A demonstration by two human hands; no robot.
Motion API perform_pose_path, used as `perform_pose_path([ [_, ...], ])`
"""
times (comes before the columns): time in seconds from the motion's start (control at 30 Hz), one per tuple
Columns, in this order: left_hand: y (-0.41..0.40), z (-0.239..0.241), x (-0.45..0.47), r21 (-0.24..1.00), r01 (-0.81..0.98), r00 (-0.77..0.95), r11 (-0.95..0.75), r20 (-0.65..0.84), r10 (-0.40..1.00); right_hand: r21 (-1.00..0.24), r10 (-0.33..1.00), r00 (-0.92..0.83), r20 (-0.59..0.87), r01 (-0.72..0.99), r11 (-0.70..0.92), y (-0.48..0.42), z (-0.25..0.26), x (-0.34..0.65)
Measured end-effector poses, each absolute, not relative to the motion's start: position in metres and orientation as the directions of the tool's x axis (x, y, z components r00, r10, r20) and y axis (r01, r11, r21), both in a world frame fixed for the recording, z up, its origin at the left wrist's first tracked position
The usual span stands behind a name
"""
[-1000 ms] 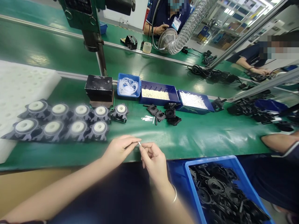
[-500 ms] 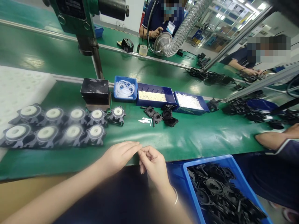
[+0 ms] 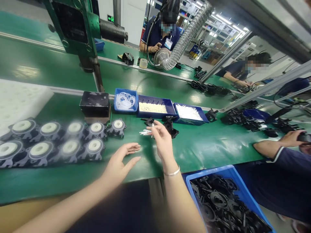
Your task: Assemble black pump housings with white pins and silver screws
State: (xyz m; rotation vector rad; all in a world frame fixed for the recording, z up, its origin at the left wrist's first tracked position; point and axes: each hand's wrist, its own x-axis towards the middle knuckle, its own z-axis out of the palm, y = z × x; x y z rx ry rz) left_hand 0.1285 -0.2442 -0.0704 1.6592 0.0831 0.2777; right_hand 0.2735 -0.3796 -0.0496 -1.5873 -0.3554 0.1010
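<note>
Drawn apart, left hand (image 3: pixel 119 161) has its grip spread and right hand (image 3: pixel 162 139) pinches a white stick (image 3: pixel 153 124); badge (image 3: pixel 168 43) text unreadable.

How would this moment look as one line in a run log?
left hand: open, above green bench | right hand: near white pins, hold unclear | blue bin: black parts inside

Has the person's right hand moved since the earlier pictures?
Yes: the right hand has moved forward, closer to the blue tray of yellowish pieces.
</note>
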Motion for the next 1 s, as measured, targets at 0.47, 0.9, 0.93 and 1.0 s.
perform_pose_path([
  [0.47, -0.235, -0.058, 0.136, 0.487, -0.360, 0.833, -0.796, 0.552, -0.040, -0.998, 0.539, 0.840, 0.054, 0.059, 0.008, -0.381, -0.003, 0.260],
  [0.9, -0.245, -0.049, 0.128, 0.982, -0.147, 0.986, -0.122, 0.155, 0.057, -0.945, 0.558, 0.820, -0.128, -0.271, 0.182, -0.415, -0.016, 0.192],
  [0.93, -0.245, -0.048, 0.128, 0.992, -0.019, 0.995, 0.128, 0.007, 0.096, -0.948, 0.494, 0.864, -0.100, -0.233, 0.215, -0.416, -0.015, 0.193],
  [1.0, -0.243, -0.046, 0.129, 0.791, 0.192, 0.962, 0.581, -0.268, 0.047, -0.953, 0.432, 0.898, -0.082, -0.197, 0.228, -0.417, -0.015, 0.191],
])
